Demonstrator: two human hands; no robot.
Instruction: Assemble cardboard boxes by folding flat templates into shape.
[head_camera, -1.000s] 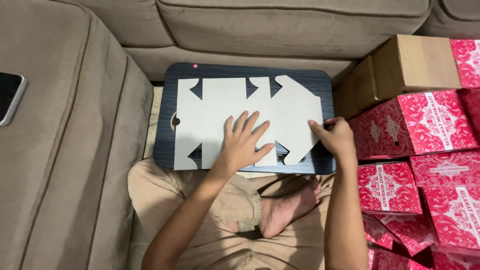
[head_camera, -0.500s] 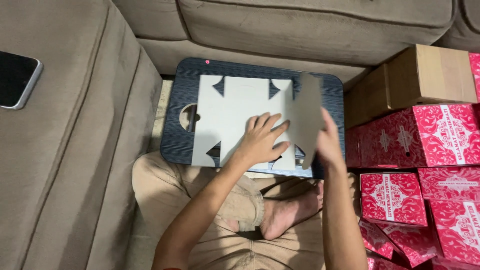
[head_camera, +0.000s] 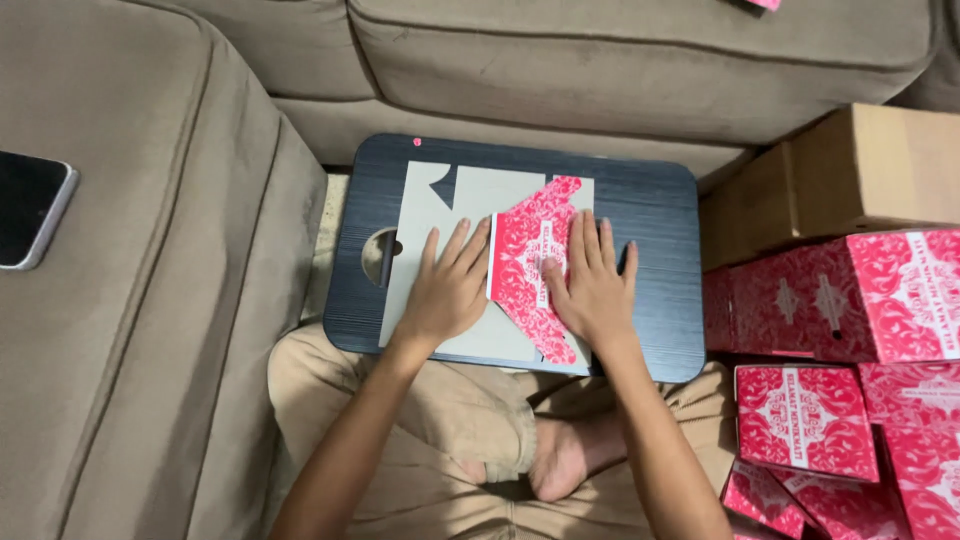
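Both hands lie flat, fingers spread, on a die-cut card blank on a dark wood-grain lap tray. The left hand presses the matte grey side; the right hand flattens the folded-over pink patterned flap.

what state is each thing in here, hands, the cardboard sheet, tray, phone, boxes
left hand: open, flat on the grey side of the sheet
right hand: open, pressing the folded flap down
box blank: flat, grey side up
right flap: folded over, red patterned side showing
lap tray: level on the person's lap
phone: face up on the sofa arm, screen dark
red boxes: assembled, closed, stacked
brown carton: closed
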